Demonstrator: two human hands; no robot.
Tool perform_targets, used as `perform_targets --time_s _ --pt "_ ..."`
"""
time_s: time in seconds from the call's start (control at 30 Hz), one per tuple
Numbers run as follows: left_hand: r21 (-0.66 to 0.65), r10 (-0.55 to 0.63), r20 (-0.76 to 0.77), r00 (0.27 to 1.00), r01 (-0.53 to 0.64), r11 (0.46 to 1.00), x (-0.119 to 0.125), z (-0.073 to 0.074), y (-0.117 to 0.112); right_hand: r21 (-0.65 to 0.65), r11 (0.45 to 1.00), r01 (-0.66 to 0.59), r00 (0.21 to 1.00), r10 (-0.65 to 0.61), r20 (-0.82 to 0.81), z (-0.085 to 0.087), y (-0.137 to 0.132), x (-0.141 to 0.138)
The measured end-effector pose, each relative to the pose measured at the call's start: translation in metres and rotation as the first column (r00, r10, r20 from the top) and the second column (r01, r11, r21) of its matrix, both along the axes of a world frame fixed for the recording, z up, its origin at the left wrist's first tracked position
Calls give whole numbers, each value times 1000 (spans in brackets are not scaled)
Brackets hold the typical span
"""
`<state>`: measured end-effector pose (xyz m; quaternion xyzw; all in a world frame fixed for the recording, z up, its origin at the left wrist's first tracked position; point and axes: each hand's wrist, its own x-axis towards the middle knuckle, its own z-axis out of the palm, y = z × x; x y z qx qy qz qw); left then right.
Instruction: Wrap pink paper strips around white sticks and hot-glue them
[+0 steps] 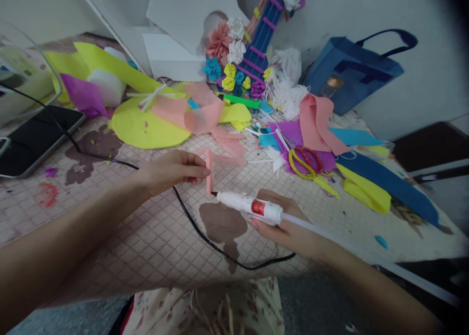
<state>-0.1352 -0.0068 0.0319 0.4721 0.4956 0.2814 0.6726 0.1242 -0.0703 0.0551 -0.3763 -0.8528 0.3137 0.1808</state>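
The left hand [179, 169] pinches a pink paper strip [209, 181] while the right hand [283, 235], curled round a hot-glue gun [239, 201], should steady its nozzle [214, 193].

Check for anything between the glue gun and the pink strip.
Nothing visible stands between them: the glue gun in the right hand has its tip right by the lower end of the pink strip, which the left hand holds. The black cord runs lower in the picture, not between them.
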Motion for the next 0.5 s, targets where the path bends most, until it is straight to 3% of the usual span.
perform_targets --time_s 0.2,0.5 --pt "2 -27 -22 999 27 1000 -1 -1 0 -46 996 78 997 -76 27 2 2 0" --pt "19 -118 -16 993 119 993 -2 -4 -1 62 987 150 988 -151 25 -2 9 0"
